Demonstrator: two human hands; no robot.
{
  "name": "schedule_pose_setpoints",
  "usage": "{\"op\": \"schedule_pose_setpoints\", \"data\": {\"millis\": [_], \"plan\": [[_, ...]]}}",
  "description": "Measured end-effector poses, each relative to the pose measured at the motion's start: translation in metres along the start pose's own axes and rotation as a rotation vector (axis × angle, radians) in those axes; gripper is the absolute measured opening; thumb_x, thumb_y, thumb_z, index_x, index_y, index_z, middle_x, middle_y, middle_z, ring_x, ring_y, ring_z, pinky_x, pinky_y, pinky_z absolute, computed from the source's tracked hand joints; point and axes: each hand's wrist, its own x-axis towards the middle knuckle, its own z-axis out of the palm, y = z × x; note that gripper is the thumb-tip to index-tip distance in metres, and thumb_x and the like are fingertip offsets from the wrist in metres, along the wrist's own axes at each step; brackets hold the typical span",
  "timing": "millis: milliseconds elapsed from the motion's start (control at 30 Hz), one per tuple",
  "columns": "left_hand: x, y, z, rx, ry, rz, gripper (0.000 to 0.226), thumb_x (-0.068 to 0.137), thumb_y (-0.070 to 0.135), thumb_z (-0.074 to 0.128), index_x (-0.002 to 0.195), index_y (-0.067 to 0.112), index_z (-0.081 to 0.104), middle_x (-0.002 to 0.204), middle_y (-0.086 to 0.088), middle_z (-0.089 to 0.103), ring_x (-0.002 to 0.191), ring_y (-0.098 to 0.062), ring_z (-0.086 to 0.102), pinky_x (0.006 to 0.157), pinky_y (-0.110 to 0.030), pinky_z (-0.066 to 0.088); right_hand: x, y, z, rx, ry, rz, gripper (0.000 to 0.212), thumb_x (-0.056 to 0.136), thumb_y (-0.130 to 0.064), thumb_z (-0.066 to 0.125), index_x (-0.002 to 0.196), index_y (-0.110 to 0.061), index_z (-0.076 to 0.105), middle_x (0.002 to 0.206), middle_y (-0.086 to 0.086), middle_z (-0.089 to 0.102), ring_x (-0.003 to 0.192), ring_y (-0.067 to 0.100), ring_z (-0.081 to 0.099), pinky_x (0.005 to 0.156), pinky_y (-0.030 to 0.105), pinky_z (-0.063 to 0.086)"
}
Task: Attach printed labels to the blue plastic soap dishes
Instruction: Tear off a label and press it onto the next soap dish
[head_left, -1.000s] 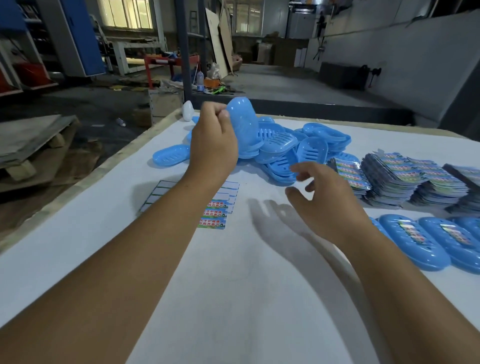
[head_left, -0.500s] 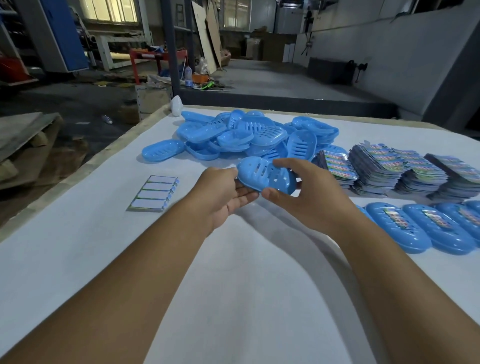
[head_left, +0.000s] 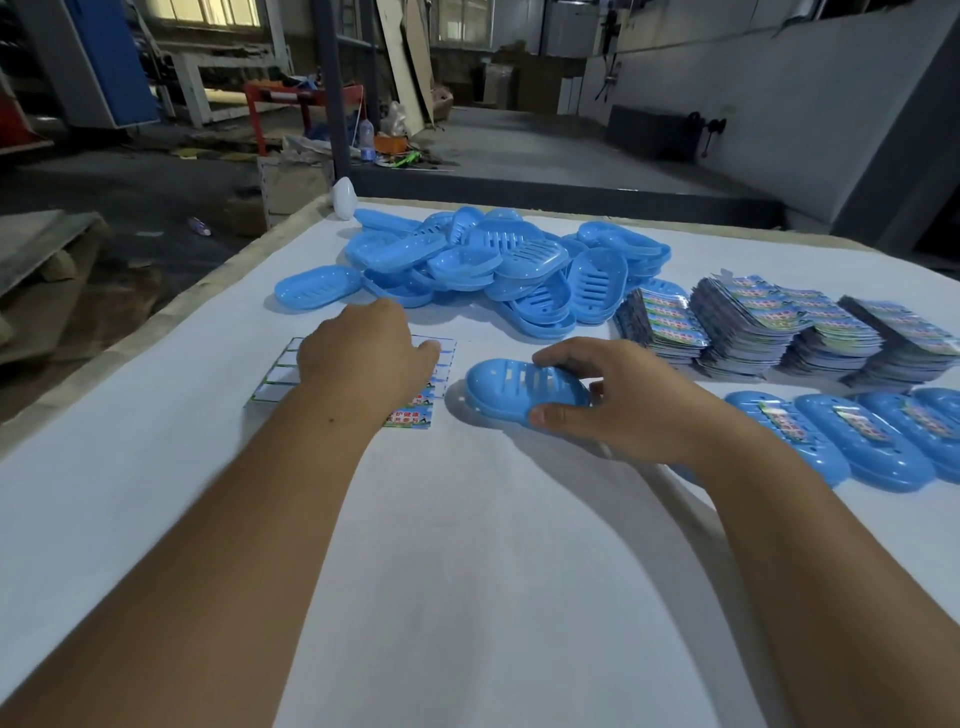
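My right hand grips a blue slotted soap dish, upside down on the white table in the middle of the view. My left hand rests on a label sheet to the left of that dish; its fingertips are hidden, so I cannot see whether they pinch a label. The sheet is mostly peeled, with a few printed labels left at its near right corner. A heap of unlabelled blue dishes lies behind both hands.
Stacks of printed label sheets stand at the right. In front of them is a row of labelled blue dishes. A white object sits at the table's far left corner. The table's left edge drops to a cluttered workshop floor.
Both hands held the dish in the air half a second ago. Now the right hand has set it down upside down, and the left hand has let go and moved onto the label sheet.
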Motion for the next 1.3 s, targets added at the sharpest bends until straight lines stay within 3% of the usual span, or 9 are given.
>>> {"op": "schedule_pose_setpoints", "data": {"millis": [200,400,500,600,733,833,1067,1200,1300], "plan": [[0.001,-0.004,-0.002,0.073,-0.111,0.017,0.058,0.075,0.074,0.066,0.104,0.024,0.059,0.081,0.004,0.057,0.081,-0.019,0.059,0.061,-0.030,0.042,-0.001,-0.001,0.000,-0.056,-0.061,-0.003,0.060,0.072,-0.062,0.078,0.125,-0.041,0.062,0.118,-0.024,0.065,0.101,-0.005,0.060,0.090,0.025,0.049],[0.001,-0.004,-0.003,-0.122,-0.139,-0.019,0.065,0.067,0.057,0.085,0.112,0.020,0.058,0.087,0.004,0.055,0.082,-0.019,0.051,0.053,-0.029,0.033,-0.001,-0.005,0.001,-0.008,-0.052,0.016,0.075,0.065,-0.080,0.064,0.129,-0.041,0.058,0.124,-0.016,0.062,0.108,0.007,0.061,0.098,0.036,0.051],[0.003,-0.008,-0.001,-0.355,-0.163,-0.065,0.071,0.065,0.039,0.093,0.123,0.021,0.055,0.112,0.000,0.063,0.097,-0.020,0.061,0.072,-0.034,0.052,0.000,-0.005,0.003,-0.001,-0.038,0.020,0.080,0.063,-0.083,0.061,0.131,-0.040,0.059,0.127,-0.018,0.061,0.113,0.008,0.059,0.099,0.038,0.051],[0.009,-0.010,0.000,-0.412,-0.108,-0.056,0.057,0.072,0.024,0.088,0.121,0.026,0.059,0.114,0.000,0.064,0.102,-0.019,0.064,0.079,-0.032,0.053,0.000,-0.004,0.005,0.023,0.000,0.027,0.078,0.062,-0.084,0.060,0.128,-0.041,0.060,0.126,-0.022,0.062,0.115,0.006,0.058,0.099,0.038,0.051],[0.012,-0.003,-0.008,-0.679,-0.062,-0.098,0.027,0.078,0.023,0.081,0.090,0.036,0.060,0.088,0.011,0.060,0.074,-0.009,0.067,0.068,-0.029,0.057,0.004,-0.004,0.009,0.094,0.138,-0.005,0.040,0.084,-0.057,0.072,0.119,-0.039,0.065,0.117,-0.023,0.065,0.112,0.002,0.058,0.099,0.036,0.051],[0.006,0.007,-0.017,-1.013,-0.056,-0.094,0.023,0.075,0.027,0.086,0.089,0.033,0.068,0.085,0.010,0.070,0.064,-0.003,0.071,0.054,-0.021,0.051,0.007,-0.013,0.013,0.281,0.280,-0.023,0.015,0.088,-0.038,0.077,0.099,-0.034,0.067,0.103,-0.018,0.071,0.099,0.000,0.064,0.088,0.029,0.054],[-0.009,0.027,-0.014,-1.216,-0.218,-0.033,0.022,0.079,0.027,0.084,0.098,0.027,0.072,0.086,0.008,0.075,0.064,0.002,0.068,0.046,-0.008,0.043,0.007,-0.030,0.012,0.754,0.330,0.023,0.031,0.090,-0.008,0.076,0.080,-0.019,0.048,0.079,0.015,0.068,0.071,0.017,0.069,0.058,0.028,0.052],[-0.011,0.028,-0.013,-1.184,-0.234,0.001,0.017,0.083,0.022,0.078,0.098,0.028,0.073,0.076,0.013,0.075,0.063,0.001,0.067,0.053,-0.014,0.045,0.007,-0.027,0.006,0.773,0.396,0.087,0.031,0.091,-0.004,0.074,0.079,-0.017,0.049,0.066,0.002,0.066,0.062,0.010,0.066,0.049,0.018,0.049],[-0.013,0.030,-0.014,-1.099,-0.212,0.049,0.020,0.081,0.022,0.079,0.096,0.032,0.072,0.093,0.011,0.072,0.061,0.004,0.067,0.048,-0.011,0.044,0.007,-0.025,0.004,0.777,0.397,0.096,0.031,0.091,-0.004,0.074,0.078,-0.016,0.049,0.059,-0.008,0.065,0.056,0.002,0.065,0.048,0.014,0.046]]}}
